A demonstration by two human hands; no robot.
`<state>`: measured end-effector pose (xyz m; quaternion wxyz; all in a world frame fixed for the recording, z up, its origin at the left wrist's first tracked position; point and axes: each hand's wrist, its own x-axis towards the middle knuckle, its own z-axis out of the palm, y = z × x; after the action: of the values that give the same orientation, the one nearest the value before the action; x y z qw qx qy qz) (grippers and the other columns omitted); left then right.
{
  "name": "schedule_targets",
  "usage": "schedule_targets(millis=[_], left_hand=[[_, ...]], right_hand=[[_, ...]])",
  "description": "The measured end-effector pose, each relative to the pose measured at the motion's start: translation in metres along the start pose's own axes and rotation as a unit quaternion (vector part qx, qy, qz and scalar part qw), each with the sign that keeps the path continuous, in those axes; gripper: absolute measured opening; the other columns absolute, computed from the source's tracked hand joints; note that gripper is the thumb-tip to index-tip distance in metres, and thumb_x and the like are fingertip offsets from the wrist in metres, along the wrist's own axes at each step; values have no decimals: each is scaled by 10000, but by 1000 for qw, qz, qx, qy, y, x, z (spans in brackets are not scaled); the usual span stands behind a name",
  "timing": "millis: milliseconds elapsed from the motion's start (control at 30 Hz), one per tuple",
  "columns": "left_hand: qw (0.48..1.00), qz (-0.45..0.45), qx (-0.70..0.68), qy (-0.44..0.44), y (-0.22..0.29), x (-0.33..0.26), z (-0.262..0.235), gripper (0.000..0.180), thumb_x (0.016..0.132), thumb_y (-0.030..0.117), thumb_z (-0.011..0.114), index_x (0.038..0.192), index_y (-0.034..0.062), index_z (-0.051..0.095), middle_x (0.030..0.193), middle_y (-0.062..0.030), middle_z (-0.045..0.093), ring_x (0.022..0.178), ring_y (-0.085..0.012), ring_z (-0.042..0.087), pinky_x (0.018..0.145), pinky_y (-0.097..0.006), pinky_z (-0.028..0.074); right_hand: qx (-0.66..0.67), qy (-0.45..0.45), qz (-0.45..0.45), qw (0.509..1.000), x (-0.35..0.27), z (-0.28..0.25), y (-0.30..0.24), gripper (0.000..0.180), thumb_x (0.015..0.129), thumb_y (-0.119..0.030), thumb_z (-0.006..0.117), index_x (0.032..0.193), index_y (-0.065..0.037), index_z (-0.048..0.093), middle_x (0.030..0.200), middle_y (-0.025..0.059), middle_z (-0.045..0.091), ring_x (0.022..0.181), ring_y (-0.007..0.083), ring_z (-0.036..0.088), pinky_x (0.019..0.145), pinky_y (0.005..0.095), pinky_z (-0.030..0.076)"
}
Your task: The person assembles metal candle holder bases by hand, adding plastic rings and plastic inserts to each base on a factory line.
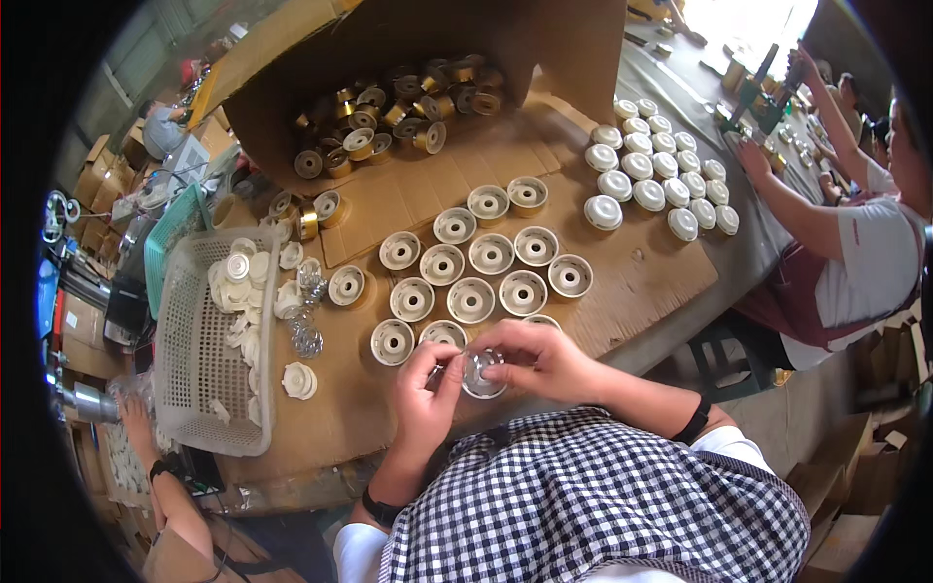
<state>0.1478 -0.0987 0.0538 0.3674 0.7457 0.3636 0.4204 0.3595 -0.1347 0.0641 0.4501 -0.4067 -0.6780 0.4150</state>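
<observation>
Close to the table's near edge, my right hand [549, 364] grips a round, shiny wire spring [484, 387] with thumb and fingers. My left hand [428, 394] is closed in a pinch at the left side of the same spring. Its fingertips partly cover what they hold. Just beyond my hands stand several white round cups with a central hole [471, 300], open side up, in loose rows. The nearest cups are partly hidden by my fingers. More wire springs [307, 340] lie in a small heap to the left, beside a white plastic cap [299, 381].
A white perforated basket [262, 418] with white plastic parts stands at the left. Behind, a cardboard box [544, 39] lies open with gold-sided cups [360, 144]. White-capped pieces [639, 166] stand grouped at the right. Co-workers sit at right [816, 233] and lower left [180, 505].
</observation>
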Motion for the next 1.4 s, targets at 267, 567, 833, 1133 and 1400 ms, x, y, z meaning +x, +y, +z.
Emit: schedule_targets(millis=[267, 567, 833, 1133, 1400], left_hand=[[674, -352, -648, -43, -7, 10, -9, 379, 983, 73, 450, 1349, -4, 509, 1161, -121, 630, 1042, -213, 622, 878, -345, 522], [872, -273, -400, -68, 9, 19, 6, 387, 988, 139, 680, 1342, 57, 548, 1168, -76, 631, 970, -148, 643, 792, -262, 537], [901, -222, -371, -48, 12, 23, 23, 432, 959, 50, 694, 1362, 20, 539, 1219, -65, 608, 975, -134, 634, 812, -268, 554], [997, -31, -67, -19, 4, 46, 36, 467, 872, 33, 753, 1315, 21, 606, 1190, -89, 661, 1036, -193, 645, 901, -336, 550], [929, 136, 325, -112, -29, 80, 81, 443, 755, 202, 815, 1171, 83, 718, 1083, -52, 704, 1075, -250, 609, 969, -407, 449]], right_hand=[[-466, 110, 95, 873, -3, -99, 25, 297, 857, -67, 650, 1148, -13, 663, 1117, 151, 635, 1035, 333, 644, 850, 408, 552], [-629, -6, 1, 777, 6, -84, 47, 272, 806, -117, 610, 1048, -1, 651, 1043, 107, 535, 1038, 265, 561, 845, 366, 533], [-694, -80, -45, 714, -1, -78, 45, 260, 797, -149, 627, 1003, -5, 692, 1043, 81, 559, 1028, 227, 569, 855, 329, 510], [-697, -142, -78, 698, 1, -98, 57, 175, 806, -174, 642, 872, -31, 718, 1060, 83, 591, 1044, 226, 598, 888, 340, 536], [-673, -169, -178, 698, 9, -105, 59, 176, 829, -189, 640, 919, -55, 709, 1112, 85, 598, 1058, 211, 626, 864, 335, 546]])
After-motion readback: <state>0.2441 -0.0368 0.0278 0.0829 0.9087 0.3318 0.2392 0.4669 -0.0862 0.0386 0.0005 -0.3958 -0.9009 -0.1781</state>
